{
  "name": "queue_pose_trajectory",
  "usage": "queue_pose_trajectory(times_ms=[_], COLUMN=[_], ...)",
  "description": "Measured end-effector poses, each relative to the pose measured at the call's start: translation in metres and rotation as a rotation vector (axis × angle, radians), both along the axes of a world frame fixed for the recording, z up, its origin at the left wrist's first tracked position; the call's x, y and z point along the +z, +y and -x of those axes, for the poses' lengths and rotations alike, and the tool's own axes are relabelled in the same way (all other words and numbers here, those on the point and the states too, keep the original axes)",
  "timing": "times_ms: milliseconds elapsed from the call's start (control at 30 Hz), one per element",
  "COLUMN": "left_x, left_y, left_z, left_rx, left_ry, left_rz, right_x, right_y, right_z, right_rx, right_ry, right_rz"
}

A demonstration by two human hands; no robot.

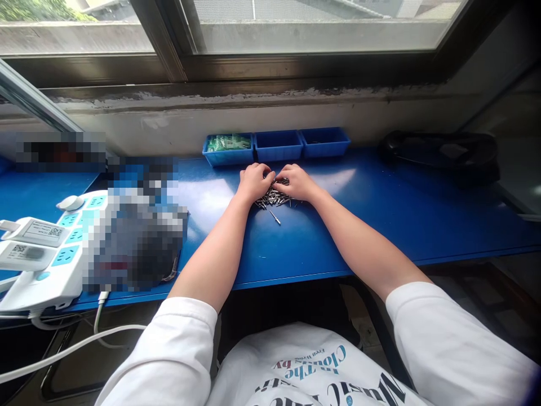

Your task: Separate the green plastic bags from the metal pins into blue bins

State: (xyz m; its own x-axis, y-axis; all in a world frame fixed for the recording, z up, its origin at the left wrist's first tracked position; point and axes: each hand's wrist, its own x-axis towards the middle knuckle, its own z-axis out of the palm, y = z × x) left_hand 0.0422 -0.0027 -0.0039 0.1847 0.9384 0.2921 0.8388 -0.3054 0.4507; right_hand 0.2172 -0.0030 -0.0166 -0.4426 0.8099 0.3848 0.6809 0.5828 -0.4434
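A pile of small metal pieces [274, 197] lies on the blue table between my hands. My left hand [255, 181] rests at the pile's left and upper edge, its fingers curled inward. Opposite it, my right hand [295, 181] is bent over the right side of the pile, thumb and fingers close together. The fingertips of both hands nearly meet, and what they hold, if anything, is too small to name. One longer metal piece [275, 217] lies apart, just below the pile.
Behind my hands stand three blue bins; the left bin [228, 158] holds green packets. A white power strip [63, 282] with plugs and cables sits at the left, beside a blurred object. A black bag [443, 155] lies at the back right of the blue table [380, 225].
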Motion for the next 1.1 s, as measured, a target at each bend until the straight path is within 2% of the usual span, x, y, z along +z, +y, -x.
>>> queue_pose_trajectory(times_ms=[233,433,533,667,833,1100], left_x=[-0.002,-0.002,0.000,0.004,0.004,-0.003], left_y=[0.002,0.003,0.001,-0.004,-0.006,-0.001], left_z=[0.001,0.004,0.005,0.004,-0.001,-0.007], left_rx=[-0.021,-0.057,-0.089,-0.178,-0.253,-0.219], left_ry=[-0.056,-0.149,-0.213,-0.325,-0.328,-0.364], left_rz=[-0.024,-0.058,-0.100,-0.158,-0.208,-0.282], right_x=[0.000,0.010,0.014,0.017,0.018,0.014], right_y=[0.000,-0.002,-0.003,-0.002,-0.002,-0.001], right_z=[0.000,-0.001,-0.003,-0.004,-0.001,0.001], right_rx=[0.038,0.018,-0.016,-0.108,-0.158,-0.152], right_ry=[0.098,0.280,0.379,0.477,0.506,0.497], right_rz=[-0.006,0.124,0.178,0.160,0.145,0.126])
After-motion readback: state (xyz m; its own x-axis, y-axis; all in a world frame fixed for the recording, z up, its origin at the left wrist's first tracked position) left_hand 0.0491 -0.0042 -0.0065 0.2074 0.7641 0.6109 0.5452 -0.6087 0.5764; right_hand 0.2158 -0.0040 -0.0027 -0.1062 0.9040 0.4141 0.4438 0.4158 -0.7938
